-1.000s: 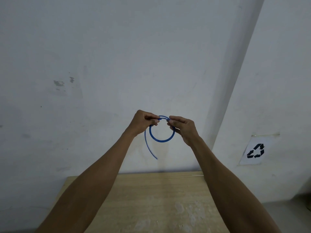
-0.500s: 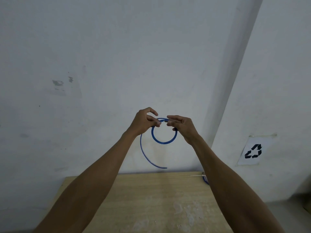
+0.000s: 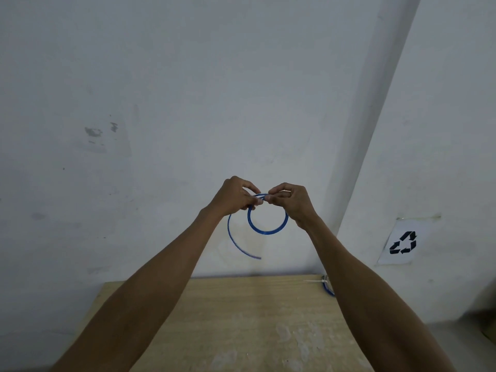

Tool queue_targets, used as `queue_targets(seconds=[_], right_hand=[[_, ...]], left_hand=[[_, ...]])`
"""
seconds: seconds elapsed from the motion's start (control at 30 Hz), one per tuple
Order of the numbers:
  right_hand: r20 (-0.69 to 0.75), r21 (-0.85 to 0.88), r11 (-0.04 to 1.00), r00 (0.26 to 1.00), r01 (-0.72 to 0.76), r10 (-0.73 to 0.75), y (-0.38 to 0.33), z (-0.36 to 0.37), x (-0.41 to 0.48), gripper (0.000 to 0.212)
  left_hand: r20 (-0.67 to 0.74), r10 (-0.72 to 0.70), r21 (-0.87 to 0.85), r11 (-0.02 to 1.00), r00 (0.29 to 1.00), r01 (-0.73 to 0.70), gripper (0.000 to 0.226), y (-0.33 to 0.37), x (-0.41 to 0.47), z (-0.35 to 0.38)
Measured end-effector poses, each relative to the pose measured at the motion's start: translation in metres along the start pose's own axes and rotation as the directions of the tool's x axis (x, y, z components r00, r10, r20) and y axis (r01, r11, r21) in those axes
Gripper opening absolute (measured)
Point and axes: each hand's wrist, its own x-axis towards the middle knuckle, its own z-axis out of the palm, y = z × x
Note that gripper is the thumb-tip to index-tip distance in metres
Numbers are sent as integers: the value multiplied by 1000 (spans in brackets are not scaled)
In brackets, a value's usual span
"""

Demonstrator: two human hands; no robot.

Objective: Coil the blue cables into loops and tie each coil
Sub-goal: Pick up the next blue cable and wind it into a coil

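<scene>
Both hands are up in front of the wall (image 3: 188, 76), arms stretched out over the table (image 3: 241, 318). L hand (image 3: 233, 197): fingers curled, thumb + forefinger pinching the top of the blue cable (image 3: 265, 231) where the turns meet. Loose tail (image 3: 233, 237) drops from under this hand and curves down and rt; its end hangs free in the air above the table's far edge, slightly blurred. Cable is wound into a small round coil, several turns tight together, hanging upright btwn the two hands, well clear of the tabletop. R hand (image 3: 292, 205): also curled, fingertips pinching the coil's top just beside the L fingertips; coil's rt side disappears behind this hand. Further rt, at the table's far rt corner, a second blue coil (image 3: 329, 289) peeks out from behind the R forearm, w/ a white tie (image 3: 314, 281) sticking out to its left. Rightmost: recycling sign (image 3: 404, 242), a paper sheet on the wall.
</scene>
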Motion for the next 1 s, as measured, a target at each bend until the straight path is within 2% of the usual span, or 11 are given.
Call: queue_targets(seconds=[0.07, 0.13, 0.17, 0.23, 0.3, 0.37, 0.43, 0.53, 0.7, 0.9, 1.0], right_hand=[[10, -23, 1000, 1000, 14, -13, 3, 1, -1, 22], [19, -28, 1000, 1000, 10, -10, 7, 4, -3, 19], [19, -27, 1000, 1000, 8, -8, 8, 5, -4, 18], [6, 31, 1000, 1000, -3, 3, 9, 6, -5, 20], [-6, 106, 994, 1000, -9, 9, 8, 5, -5, 22], [-1, 124, 992, 1000, -4, 4, 5, 4, -4, 23], [4, 127, 992, 1000, 3, -4, 4, 2, -3, 23], [22, 124, 992, 1000, -20, 17, 3, -1, -3, 23], [146, -18, 1000, 989, -23, 25, 0, -7, -2, 22], [160, -106, 993, 987, 47, -30, -5, -9, 5, 23], [154, -122, 990, 987, 73, -54, -7, -10, 9, 24]], left_hand=[[4, 9, 213, 977, 1000, -10, 32, 0, 2, -2], [-52, 74, 448, 893, 996, -43, 38, 1, 4, -4], [-60, 97, 480, 876, 993, -56, 39, 0, 6, -4], [-10, 84, 369, 927, 996, -74, 35, -3, 9, -4], [109, 17, 111, 993, 994, -29, 29, -5, 7, -6], [160, -16, -167, 985, 987, 43, 24, -7, 1, -6], [115, 4, -325, 945, 993, 34, 22, -7, -3, -4], [73, 25, -362, 932, 997, 3, 21, -7, -5, -2], [158, 24, -301, 953, 987, 25, 22, -6, -1, -3], [195, 43, -301, 953, 980, 18, 21, -6, 3, -6], [165, 34, -301, 954, 986, 17, 21, -10, 5, -6]])
